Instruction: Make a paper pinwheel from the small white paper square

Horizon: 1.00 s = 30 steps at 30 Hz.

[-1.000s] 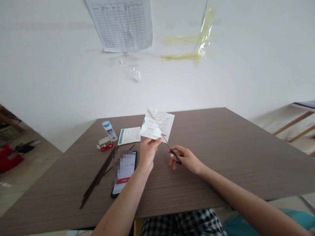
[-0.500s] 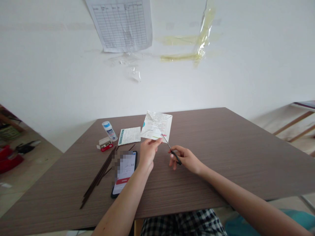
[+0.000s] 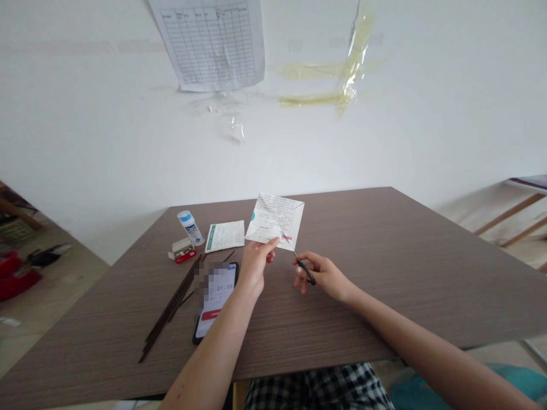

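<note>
A square printed paper [image 3: 277, 216] with diagonal creases is pinched at its lower edge by my left hand [image 3: 257, 265], thumb on top. My right hand [image 3: 322, 274] grips the black handles of a pair of scissors [image 3: 306, 272]. The blades point up and left and lie at the paper's lower right part, right of my left thumb. Whether the blades are parted is too small to tell. Behind my left hand, a second printed paper square [image 3: 225, 236] lies flat on the brown table [image 3: 405, 256].
Left of my hands are a glue stick [image 3: 190, 228], a small red and white box [image 3: 183, 251], several thin dark sticks [image 3: 171, 307] and a phone [image 3: 213, 307] partly under my left forearm. A white wall [image 3: 128, 114] rises behind the table.
The held paper has shifted slightly to the right and tilted a little, and my left hand's fingers have moved slightly. My right hand with the scissors has stayed nearly in place.
</note>
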Each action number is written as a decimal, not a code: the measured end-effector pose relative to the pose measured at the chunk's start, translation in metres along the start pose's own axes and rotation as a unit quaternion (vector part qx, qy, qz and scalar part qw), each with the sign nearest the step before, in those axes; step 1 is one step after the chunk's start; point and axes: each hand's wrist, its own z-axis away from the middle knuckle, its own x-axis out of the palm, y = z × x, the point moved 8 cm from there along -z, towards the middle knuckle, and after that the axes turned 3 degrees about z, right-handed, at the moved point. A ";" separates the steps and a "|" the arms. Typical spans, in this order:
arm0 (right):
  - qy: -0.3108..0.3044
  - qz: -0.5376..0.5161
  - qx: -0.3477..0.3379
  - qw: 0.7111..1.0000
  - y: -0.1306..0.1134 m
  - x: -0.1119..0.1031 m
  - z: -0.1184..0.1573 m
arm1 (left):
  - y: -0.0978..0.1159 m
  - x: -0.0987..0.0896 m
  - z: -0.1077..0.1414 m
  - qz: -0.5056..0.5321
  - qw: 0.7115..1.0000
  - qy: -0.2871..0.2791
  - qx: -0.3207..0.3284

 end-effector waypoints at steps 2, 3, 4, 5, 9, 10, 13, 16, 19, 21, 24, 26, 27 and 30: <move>-0.001 0.006 0.001 1.000 0.001 0.000 0.000 | 0.001 -0.004 -0.003 0.004 1.000 0.018 0.010; -0.001 0.010 0.001 1.000 0.001 0.000 0.000 | 0.001 -0.005 -0.003 0.005 1.000 0.026 0.017; 0.000 0.013 0.001 1.000 0.002 0.000 0.000 | 0.002 -0.007 -0.004 0.006 0.999 0.034 0.023; 0.000 0.015 0.001 1.000 0.002 0.000 0.000 | 0.003 -0.008 -0.004 0.007 0.999 0.040 0.028; -0.001 0.013 0.004 1.000 0.003 0.000 0.000 | 0.003 -0.009 -0.004 0.003 0.998 0.047 0.037; -0.002 0.013 0.005 1.000 0.004 -0.001 0.000 | 0.004 -0.009 -0.004 0.005 0.998 0.047 0.039; 0.000 0.012 0.004 1.000 0.003 -0.001 0.000 | 0.004 -0.009 -0.004 0.007 0.998 0.047 0.044; -0.003 0.008 0.007 1.000 0.002 0.001 0.000 | 0.003 -0.010 -0.004 -0.001 0.998 0.046 0.044; -0.009 0.002 0.007 1.000 0.002 0.003 0.000 | 0.003 -0.010 -0.003 -0.013 0.998 0.048 0.043; -0.012 -0.003 0.003 1.000 0.001 0.003 0.000 | 0.002 -0.009 -0.002 -0.012 0.998 0.045 0.042; -0.016 -0.009 -0.002 1.000 0.002 0.003 -0.001 | 0.003 -0.007 -0.002 -0.001 0.998 0.037 0.045; -0.015 -0.010 -0.005 1.000 0.003 0.003 -0.001 | 0.003 -0.005 -0.002 0.000 0.998 0.033 0.046; -0.013 -0.009 -0.006 1.000 0.003 0.002 -0.001 | 0.003 -0.005 -0.001 0.000 0.998 0.031 0.045; -0.010 -0.007 -0.005 1.000 0.003 0.002 -0.001 | 0.003 -0.004 -0.001 0.000 0.999 0.028 0.045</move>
